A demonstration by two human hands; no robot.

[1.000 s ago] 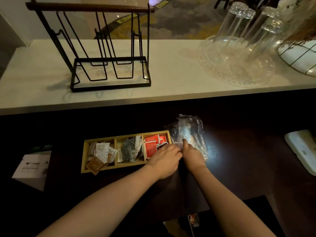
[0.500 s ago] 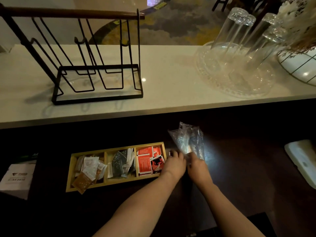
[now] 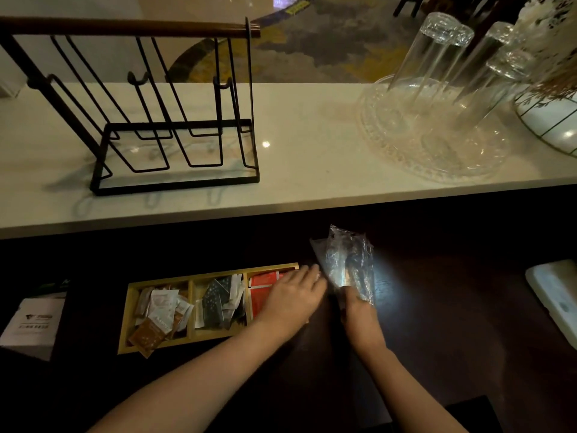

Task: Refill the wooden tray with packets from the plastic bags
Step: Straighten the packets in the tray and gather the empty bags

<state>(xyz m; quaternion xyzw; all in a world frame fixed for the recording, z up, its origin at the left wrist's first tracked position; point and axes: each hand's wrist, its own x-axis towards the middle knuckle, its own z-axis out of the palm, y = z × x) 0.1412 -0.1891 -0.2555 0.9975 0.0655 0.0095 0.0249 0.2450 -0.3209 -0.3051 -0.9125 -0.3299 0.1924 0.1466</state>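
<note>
On the dark wooden counter (image 3: 452,307) we see the shallow three-compartment wooden tray (image 3: 131,310) lying lengthwise, its right end just beside our hands. The left compartment holds white and brown packets (image 3: 159,314), one brown corner hanging over the tray's near rim; the middle holds dark and pale packets (image 3: 218,301); the right holds red packets (image 3: 262,292). Our left hand (image 3: 290,303) lies palm down over the red compartment and the tray's right edge, fingers spread flat and gripping nothing that we can see. Our right hand (image 3: 359,317) is closed around the lower end of a crumpled clear plastic bag (image 3: 346,260), which stands up from the fist, just right of the tray. Right of the bag the dark surface lies open as far as a white flat object (image 3: 555,298) at the frame's edge. Behind, a raised pale stone ledge (image 3: 312,157) carries a black wire rack (image 3: 175,120) and upturned clear glasses (image 3: 437,57) on a glass dish (image 3: 406,157).
</note>
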